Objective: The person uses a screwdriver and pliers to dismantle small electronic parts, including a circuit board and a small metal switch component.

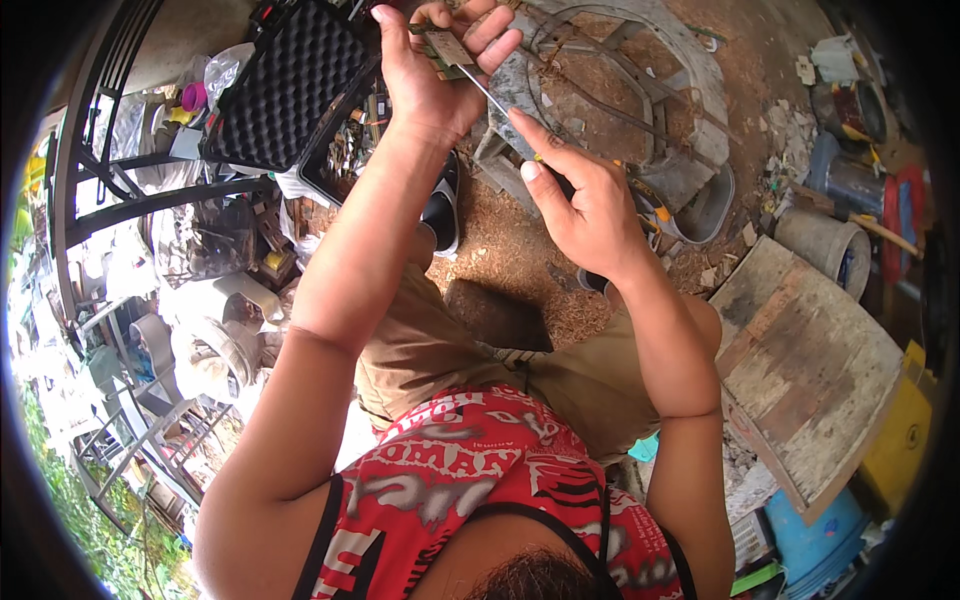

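Observation:
Near the top middle, my left hand [420,90] holds a small flat piece [450,52], partly green and partly pale, possibly a circuit board, with its fingers curled around and behind it. My right hand [575,195] grips a screwdriver [485,90] with a thin metal shaft and an index finger stretched along it. The screwdriver's tip meets or lies very close to the small piece. Its handle is mostly hidden in my right hand. An open black case [277,105] with egg-crate foam in the lid and assorted small tools inside lies left of my hands.
A round metal frame [705,135] lies on the sawdust-covered ground beyond my hands. A weathered wooden board [805,360], blue plastic container [815,540] and several tins [830,250] stand at the right. Black metal racks [90,225] and bagged clutter fill the left.

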{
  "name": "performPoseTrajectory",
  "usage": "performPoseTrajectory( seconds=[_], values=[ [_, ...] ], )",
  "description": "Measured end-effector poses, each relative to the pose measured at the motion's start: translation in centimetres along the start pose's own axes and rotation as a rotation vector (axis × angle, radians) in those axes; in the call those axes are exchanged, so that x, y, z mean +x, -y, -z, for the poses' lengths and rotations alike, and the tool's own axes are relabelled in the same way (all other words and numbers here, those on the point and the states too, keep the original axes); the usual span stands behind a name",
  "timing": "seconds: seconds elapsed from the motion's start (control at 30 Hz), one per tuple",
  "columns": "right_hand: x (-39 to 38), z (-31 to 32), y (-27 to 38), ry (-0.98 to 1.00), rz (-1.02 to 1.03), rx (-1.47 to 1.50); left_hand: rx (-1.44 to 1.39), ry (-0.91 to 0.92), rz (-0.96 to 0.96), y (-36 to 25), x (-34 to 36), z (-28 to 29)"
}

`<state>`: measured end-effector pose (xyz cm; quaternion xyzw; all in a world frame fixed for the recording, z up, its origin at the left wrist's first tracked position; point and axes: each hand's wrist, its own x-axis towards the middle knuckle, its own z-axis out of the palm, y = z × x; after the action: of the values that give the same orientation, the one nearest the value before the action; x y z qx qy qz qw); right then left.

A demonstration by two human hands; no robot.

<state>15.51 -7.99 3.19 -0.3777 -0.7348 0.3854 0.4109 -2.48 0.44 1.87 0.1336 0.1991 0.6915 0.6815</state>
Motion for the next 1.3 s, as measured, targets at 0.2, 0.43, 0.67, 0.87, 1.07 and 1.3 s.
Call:
performPoseTrajectory(
  seconds=[0.2,0.43,0.67,0.87,1.07,1.3],
  values=[
    [0.2,0.6,0.1,0.052,-0.005,-0.071,0.002,-0.038,-0.010,0.0,0.2,0.0],
    [0.2,0.1,0.2,0.049,-0.062,-0.035,-0.010,-0.046,-0.022,0.1,0.1,-0.2],
    [0.6,0.6,-0.3,0.054,-0.037,0.008,0.033,-0.028,-0.031,0.1,0.4,0.5],
    [-1.0,-2.6,-0.1,-0.047,-0.078,0.005,0.041,-0.228,-0.160,1.0,0.4,0.2],
    [1.0,0.1,0.4,0.111,-0.161,0.073,0.054,-0.141,-0.134,0.3,0.6,0.2],
    [1.1,0.0,0.0,0.033,-0.100,0.048,0.140,-0.131,-0.098,1.9,-0.6,-1.0]
  ],
)
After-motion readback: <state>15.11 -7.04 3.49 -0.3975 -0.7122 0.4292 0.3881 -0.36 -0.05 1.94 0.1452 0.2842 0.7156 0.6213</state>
